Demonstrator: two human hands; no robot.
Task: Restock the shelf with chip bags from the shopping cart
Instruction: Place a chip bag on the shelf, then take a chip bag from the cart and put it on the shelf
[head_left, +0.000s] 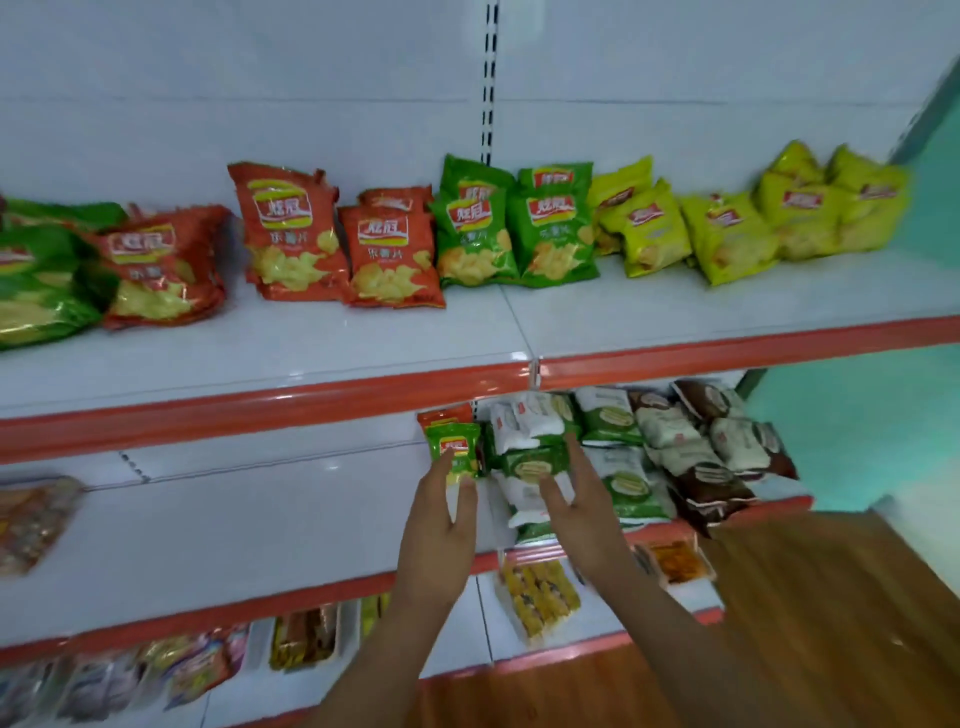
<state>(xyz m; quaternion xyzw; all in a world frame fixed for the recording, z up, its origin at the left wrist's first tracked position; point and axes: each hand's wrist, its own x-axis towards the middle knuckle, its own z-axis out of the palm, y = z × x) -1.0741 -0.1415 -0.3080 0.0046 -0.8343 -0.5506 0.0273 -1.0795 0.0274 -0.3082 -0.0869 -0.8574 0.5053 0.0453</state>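
A small green chip bag (456, 451) stands on the second shelf (260, 525) in front of a small orange bag (445, 415). My left hand (441, 525) reaches up to it with straight fingers, fingertips touching the bag's lower edge. My right hand (582, 499) is beside it, fingers spread and straight, lying against green and white snack packs (530, 462). The top shelf (363, 343) carries orange chip bags (291, 234), green chip bags (514, 228) and yellow chip bags (727, 228). No shopping cart is in view.
Brown and white snack packs (717, 447) fill the second shelf's right end. A flat packet (31, 525) lies at its far left. Lower shelves hold assorted packets (540, 592). Wooden floor (831, 623) is at the right, a teal wall (857, 426) beyond.
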